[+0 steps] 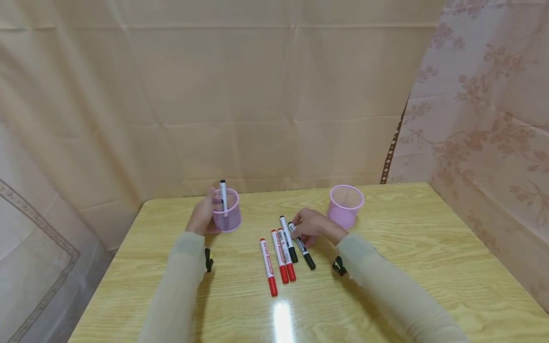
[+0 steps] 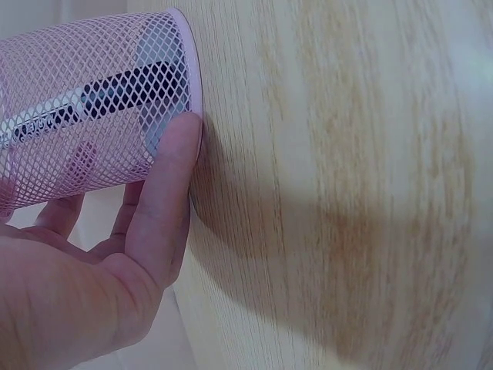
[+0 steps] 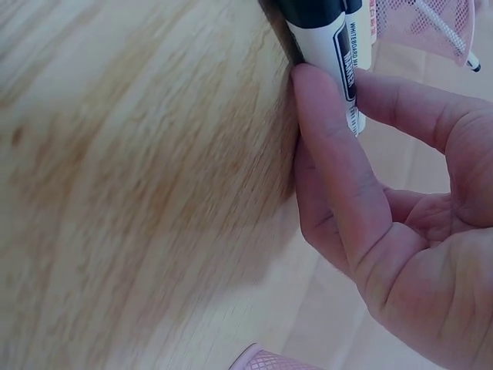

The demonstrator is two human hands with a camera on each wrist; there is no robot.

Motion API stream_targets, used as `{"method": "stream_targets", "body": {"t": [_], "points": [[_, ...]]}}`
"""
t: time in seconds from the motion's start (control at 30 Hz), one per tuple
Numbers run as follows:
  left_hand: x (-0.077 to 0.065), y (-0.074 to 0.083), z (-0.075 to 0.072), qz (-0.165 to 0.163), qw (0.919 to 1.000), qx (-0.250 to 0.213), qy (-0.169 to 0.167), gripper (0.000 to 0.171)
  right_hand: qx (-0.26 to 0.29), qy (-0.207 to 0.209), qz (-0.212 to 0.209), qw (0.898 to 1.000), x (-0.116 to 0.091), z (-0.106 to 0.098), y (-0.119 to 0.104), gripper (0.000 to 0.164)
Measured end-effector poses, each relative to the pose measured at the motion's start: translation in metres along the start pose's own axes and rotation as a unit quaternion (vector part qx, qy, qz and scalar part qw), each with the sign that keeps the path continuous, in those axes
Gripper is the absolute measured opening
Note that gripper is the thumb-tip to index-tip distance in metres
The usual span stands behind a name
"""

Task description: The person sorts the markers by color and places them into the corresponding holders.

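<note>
My left hand [image 1: 201, 215] grips a pink mesh pen cup [image 1: 228, 222] at the table's far left. A black-capped marker [image 1: 223, 194] stands inside, leaning on the rim, cap down in the left wrist view. Toward the middle, my right hand [image 1: 315, 223] pinches the far end of a black-capped whiteboard marker [image 1: 306, 255] between thumb and fingers. In the right wrist view this whiteboard marker [image 3: 320, 42] lies low along the tabletop. Just left of it is another black-capped marker [image 1: 293, 254], with three red-capped markers [image 1: 268, 266] beyond that.
A second pink mesh cup [image 1: 343, 215] stands behind the right wrist, toward the back right. The wooden table [image 1: 240, 309] ends at a beige curtain [image 1: 266, 105], and patterned cloth [image 1: 493, 133] hangs along the right.
</note>
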State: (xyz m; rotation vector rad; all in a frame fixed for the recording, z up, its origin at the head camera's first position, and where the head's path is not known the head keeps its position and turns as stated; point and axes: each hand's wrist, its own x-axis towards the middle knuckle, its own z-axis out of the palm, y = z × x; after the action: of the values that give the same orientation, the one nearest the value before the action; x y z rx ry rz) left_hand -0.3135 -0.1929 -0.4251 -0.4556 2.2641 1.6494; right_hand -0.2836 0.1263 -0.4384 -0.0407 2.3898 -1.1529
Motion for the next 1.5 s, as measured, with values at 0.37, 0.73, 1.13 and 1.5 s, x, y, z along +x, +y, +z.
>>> {"method": "stream_targets", "body": {"t": [0.37, 0.73, 1.13, 1.5], "points": [[0.0024, 0.0004, 0.0007, 0.002, 1.0000, -0.002, 0.000, 0.088, 0.002, 0.001, 0.003, 1.000, 0.0006, 0.0005, -0.0005, 0.038], [-0.0011, 0.0001, 0.0000, 0.005, 0.9999, -0.007, -0.005, 0.087, -0.001, -0.001, 0.001, 1.000, -0.0006, 0.0006, 0.0000, 0.039], [0.0000, -0.0009, 0.0001, 0.004, 0.9999, -0.008, -0.005, 0.087, 0.026, -0.010, 0.004, 1.000, 0.0033, -0.0001, 0.0041, 0.037], [-0.0053, 0.0011, -0.0011, 0.011, 0.9999, -0.006, -0.008, 0.086, 0.019, -0.014, -0.014, 1.000, 0.0012, -0.0027, 0.0063, 0.038]]}}
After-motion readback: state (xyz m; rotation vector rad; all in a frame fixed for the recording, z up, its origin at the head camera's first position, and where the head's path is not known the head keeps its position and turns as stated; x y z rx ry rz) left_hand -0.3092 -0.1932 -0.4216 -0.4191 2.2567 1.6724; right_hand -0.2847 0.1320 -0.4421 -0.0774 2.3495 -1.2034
